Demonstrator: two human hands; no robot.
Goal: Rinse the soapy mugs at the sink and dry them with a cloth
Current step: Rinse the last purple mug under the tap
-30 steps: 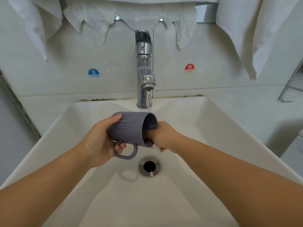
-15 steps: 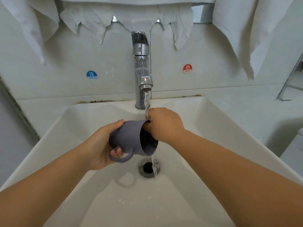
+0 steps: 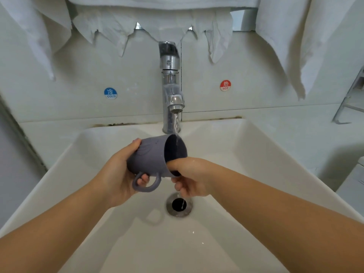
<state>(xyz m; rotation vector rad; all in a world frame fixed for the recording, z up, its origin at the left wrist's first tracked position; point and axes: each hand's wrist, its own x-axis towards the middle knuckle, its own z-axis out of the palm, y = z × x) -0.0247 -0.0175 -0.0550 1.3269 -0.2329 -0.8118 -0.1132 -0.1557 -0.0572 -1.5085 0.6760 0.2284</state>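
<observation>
White tiled wall fills the background, smooth and matte, with thin crumpled white cloths hanging along the top edge, their hems jagged and soft-looking. Below it sits the broad white ceramic sink, a glossy rectangular basin with sloping sides that funnel to a round metal drain. A chrome tap, cylindrical and mirror-bright, stands at the back centre and runs a thin stream of water. Round stickers flank it: a blue cold sticker and a red hot sticker.

The grey-purple mug, matte with a faint relief on its side and a rounded loop handle hanging underneath, lies tipped on its side over the basin, mouth toward the tap's stream. The left hand grips its body, fingers wrapped round the base and one finger showing through the handle. Half a second ago the right hand was over the top of the rim; now it has dropped to the lower rim, with at least one finger hooked inside the mouth and the others curled beneath, pinching the wall. Water dribbles off the hand into the drain. That suggests the rubbing has worked round the rim, so this mug's rinse is likely well along; drying has not begun.
</observation>
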